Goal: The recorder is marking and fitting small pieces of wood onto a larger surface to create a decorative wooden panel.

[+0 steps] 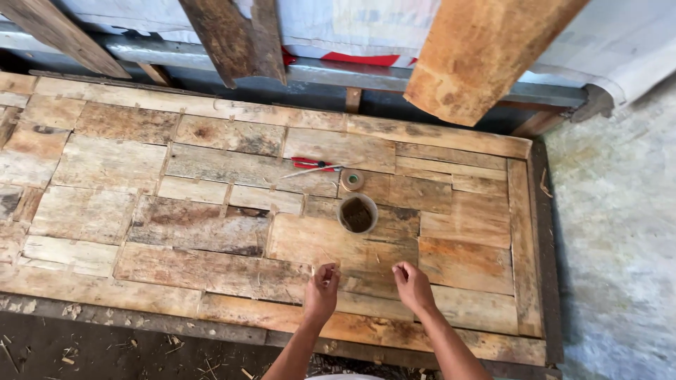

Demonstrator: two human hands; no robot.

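Hands: left hand (322,290) and right hand (412,283) rest on patchwork wooden panel (211,211), fingers curled together; whether either grip pinches anything, cannot tell.
Nearby: round cup (358,214), tape roll (352,180), red-handled scissors (312,167) beyond hands.
Overhead: leaning planks (479,56), tops cut off.

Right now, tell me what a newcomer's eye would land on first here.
First, the big patchwork wooden panel of mismatched planks fills the view. Low at its middle, the left hand and right hand pinch something too thin to make out. Just beyond them stand a round container of dark stuff, a tape roll and red-handled pliers.
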